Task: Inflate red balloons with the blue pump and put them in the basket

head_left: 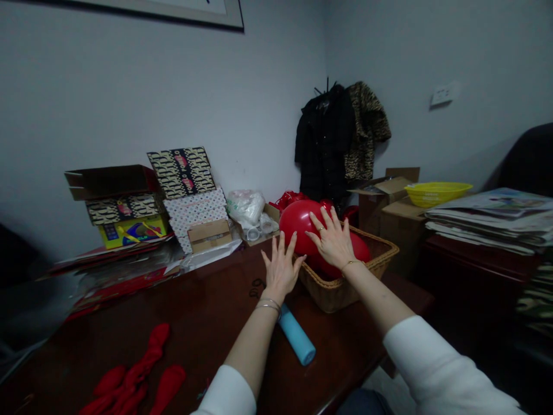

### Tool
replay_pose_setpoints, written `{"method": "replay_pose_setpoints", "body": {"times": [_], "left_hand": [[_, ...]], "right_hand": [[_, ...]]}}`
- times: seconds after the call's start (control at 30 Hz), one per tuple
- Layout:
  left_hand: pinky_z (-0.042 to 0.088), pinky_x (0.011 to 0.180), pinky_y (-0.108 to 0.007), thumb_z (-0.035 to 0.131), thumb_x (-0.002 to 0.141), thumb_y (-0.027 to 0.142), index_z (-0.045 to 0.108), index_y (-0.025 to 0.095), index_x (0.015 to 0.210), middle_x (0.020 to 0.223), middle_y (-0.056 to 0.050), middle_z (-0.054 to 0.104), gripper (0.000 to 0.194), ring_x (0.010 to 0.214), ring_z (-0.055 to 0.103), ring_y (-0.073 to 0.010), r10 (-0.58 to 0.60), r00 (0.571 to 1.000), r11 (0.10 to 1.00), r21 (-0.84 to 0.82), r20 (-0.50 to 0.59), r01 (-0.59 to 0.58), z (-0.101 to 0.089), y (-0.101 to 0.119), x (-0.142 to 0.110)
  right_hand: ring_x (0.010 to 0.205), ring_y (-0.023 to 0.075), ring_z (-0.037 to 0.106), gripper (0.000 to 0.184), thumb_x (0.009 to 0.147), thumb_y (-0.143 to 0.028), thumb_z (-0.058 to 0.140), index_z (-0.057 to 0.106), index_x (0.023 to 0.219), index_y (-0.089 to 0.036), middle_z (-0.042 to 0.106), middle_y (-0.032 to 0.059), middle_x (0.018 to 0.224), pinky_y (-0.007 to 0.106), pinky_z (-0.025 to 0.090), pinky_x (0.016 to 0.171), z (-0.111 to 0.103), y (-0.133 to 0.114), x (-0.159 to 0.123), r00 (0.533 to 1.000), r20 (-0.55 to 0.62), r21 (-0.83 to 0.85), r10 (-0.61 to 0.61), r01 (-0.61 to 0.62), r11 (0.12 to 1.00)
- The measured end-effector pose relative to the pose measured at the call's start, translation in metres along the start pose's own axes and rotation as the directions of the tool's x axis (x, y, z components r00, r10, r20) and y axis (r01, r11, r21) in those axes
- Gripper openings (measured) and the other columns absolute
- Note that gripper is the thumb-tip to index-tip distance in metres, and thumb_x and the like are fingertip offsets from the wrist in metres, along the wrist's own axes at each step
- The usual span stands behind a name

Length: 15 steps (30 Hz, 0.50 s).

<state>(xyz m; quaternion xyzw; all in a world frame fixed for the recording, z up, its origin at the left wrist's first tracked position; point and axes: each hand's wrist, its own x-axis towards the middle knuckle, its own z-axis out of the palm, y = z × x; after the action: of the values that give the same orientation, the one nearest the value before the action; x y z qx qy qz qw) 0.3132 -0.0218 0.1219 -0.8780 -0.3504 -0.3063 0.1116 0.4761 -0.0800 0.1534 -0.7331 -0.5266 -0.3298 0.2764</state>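
Red inflated balloons (298,222) lie in a brown wicker basket (380,256) on the dark table. My right hand (334,242) is open, fingers spread, resting against the balloons from the near side. My left hand (280,268) is open too, its fingers spread at the basket's left edge near the upper balloon; whether its fingertips touch the balloon I cannot tell. A blue cylinder (298,337), perhaps a balloon pump, lies on the table below my left wrist. Several uninflated red balloons (147,363) lie at the front left.
Patterned boxes (181,173), a yellow box (133,230) and a clear plastic bag (246,204) stand along the wall. To the right are cardboard boxes (375,204), a yellow plastic basket (436,194) and a stack of papers (488,219). Coats (324,144) hang behind.
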Motion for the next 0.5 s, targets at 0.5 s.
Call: {"method": "replay_pose_setpoints", "body": {"times": [0.5], "left_hand": [[0.017, 0.100, -0.066, 0.031, 0.088, 0.053, 0.012, 0.038, 0.143, 0.152, -0.003, 0.015, 0.060, 0.137, 0.008, -0.0323, 0.001, 0.998, 0.999, 0.040, 0.058, -0.003, -0.034, -0.006, -0.015]], "right_hand": [[0.137, 0.0295, 0.007, 0.053, 0.090, -0.049, 0.031, 0.031, 0.138, -0.026, 0.020, 0.0096, 0.149, 0.060, 0.015, 0.103, -0.020, -0.015, -0.007, 0.999, -0.042, -0.010, -0.018, 0.018, 1.000]]}}
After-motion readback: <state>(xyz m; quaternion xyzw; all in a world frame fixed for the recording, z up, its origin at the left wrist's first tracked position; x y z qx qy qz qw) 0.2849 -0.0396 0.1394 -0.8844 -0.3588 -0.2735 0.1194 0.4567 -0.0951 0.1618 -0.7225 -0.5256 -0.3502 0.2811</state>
